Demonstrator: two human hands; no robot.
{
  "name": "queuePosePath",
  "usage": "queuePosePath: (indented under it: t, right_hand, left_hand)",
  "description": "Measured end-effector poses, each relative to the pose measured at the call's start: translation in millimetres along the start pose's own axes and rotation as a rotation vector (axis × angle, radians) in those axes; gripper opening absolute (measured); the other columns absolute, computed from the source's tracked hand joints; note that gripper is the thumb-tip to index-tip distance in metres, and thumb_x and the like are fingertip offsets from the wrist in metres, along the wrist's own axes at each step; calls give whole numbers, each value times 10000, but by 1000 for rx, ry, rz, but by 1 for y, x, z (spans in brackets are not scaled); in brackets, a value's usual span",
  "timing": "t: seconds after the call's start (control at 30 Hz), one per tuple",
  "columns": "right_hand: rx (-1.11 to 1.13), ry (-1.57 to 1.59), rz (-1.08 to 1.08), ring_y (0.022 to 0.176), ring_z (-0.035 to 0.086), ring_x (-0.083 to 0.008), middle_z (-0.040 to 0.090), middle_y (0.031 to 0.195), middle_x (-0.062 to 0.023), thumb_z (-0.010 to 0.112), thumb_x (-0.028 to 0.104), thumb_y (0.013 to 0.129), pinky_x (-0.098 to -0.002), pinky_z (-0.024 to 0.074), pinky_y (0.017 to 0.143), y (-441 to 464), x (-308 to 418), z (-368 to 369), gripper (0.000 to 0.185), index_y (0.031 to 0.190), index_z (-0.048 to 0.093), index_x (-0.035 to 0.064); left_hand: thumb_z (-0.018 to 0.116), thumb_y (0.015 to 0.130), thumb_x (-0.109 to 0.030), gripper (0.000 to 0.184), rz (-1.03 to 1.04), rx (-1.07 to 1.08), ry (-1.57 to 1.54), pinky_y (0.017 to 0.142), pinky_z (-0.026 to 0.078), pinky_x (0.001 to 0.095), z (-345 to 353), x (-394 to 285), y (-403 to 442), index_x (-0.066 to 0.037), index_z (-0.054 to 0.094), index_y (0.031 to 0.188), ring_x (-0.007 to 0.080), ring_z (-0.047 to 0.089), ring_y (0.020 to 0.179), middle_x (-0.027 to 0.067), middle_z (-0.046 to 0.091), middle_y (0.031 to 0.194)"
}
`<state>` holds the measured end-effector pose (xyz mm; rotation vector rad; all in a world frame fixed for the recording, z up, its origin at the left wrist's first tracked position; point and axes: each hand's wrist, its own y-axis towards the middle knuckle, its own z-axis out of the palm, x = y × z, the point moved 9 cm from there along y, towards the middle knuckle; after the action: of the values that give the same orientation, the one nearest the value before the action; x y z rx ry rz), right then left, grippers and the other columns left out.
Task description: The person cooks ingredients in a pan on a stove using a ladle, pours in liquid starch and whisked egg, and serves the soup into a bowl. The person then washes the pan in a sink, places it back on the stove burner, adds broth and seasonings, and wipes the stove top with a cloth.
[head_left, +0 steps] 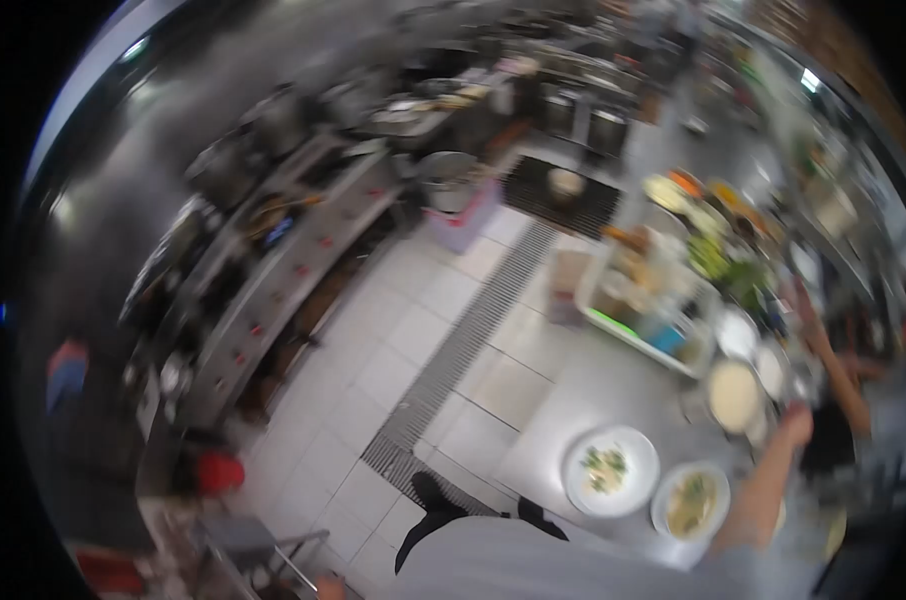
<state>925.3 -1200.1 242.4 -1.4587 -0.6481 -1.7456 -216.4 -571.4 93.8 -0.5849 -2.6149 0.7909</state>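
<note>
My right arm reaches to the right, and my right hand [797,427] is beside a dark object [828,440] and near a round container of pale cream-coloured contents [735,396]. Motion blur hides how its fingers are set. A small part of my left hand [330,587] shows at the bottom edge, its fingers not distinguishable. On the steel counter [553,425] in front of me, a white plate [611,471] holds pale food with green leaves. Right of it, a second plate or bowl [691,501] holds yellowish-green food.
Another person's hand [803,305] stretches over the counter from the right. A white tray [645,345] of containers and several vegetable bowls stand beyond the plates. A stove [293,270] lines the left; a pot [450,180] and floor grate [453,350] lie between.
</note>
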Motion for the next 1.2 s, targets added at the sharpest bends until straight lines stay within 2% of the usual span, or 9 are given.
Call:
queuePosePath:
  t: [0.07,0.17,0.37,0.43,0.5,0.57,0.77,1.1,1.2]
  right_hand:
    - [34,103,-181,836,662,-231,681,987,-101,607,173,922,-347,540,697,-42,24,30,252,1106,652,6]
    - [118,104,-251,826,598,-175,667,1100,-88,601,167,979,-306,495,737,-175,67,103,351,1315,598,66]
    - [487,23,-370,806,557,-94,635,1037,-60,584,113,987,-221,448,716,-389,111,236,397,1378,554,47]
    - [501,-15,-424,779,537,-76,621,1010,-45,599,125,994,-194,437,701,-471,126,270,406,1386,544,32]
    - [583,-88,-507,761,530,-72,616,1003,-36,595,136,1009,-192,440,701,-525,123,302,403,1394,538,30]
    - [656,-129,-522,752,532,-69,605,983,-24,586,124,1016,-198,446,680,-540,88,325,395,1395,532,24]
    - [921,-251,-389,724,525,-70,577,944,-12,597,71,987,-213,455,629,-623,-5,411,397,1377,538,31]
    - [1215,-493,-179,628,563,-100,577,874,-32,621,71,903,-253,475,540,-768,-202,719,402,1299,565,32]
    - [1552,-685,-538,757,632,-186,641,960,-110,678,83,857,-324,537,689,-898,-238,834,477,1314,561,10]
  left_hand:
    - [749,799,-407,659,-299,-111,-528,1030,469,475,38,36,16,32,618,1273,411,575,1237,291,598,1315]
    - [729,823,-412,636,-579,23,-897,1048,467,435,-10,19,17,30,626,1268,407,559,1258,288,599,1315]
    - [701,839,-468,655,34,258,-449,1065,463,423,56,31,186,19,642,1273,378,561,1275,249,604,1351]
    - [684,848,-479,667,-21,360,-605,1073,458,418,35,37,245,16,639,1292,374,569,1271,232,602,1368]
    - [700,842,-458,654,-50,110,-658,1067,464,421,7,49,311,10,639,1295,377,589,1247,239,626,1329]
    - [714,841,-439,623,-210,14,-869,1058,470,416,-79,55,334,4,651,1274,372,606,1226,242,637,1307]
    - [712,849,-397,633,-153,-75,-1094,1043,479,397,-219,51,426,8,606,1324,360,611,1224,234,624,1326]
    - [739,852,-318,583,-405,-140,-1280,949,522,386,-253,115,468,27,615,1305,319,665,1085,214,692,1183]
    - [751,860,-277,541,-627,-259,-1577,901,530,365,-268,138,488,34,624,1283,271,669,1026,182,705,1129]
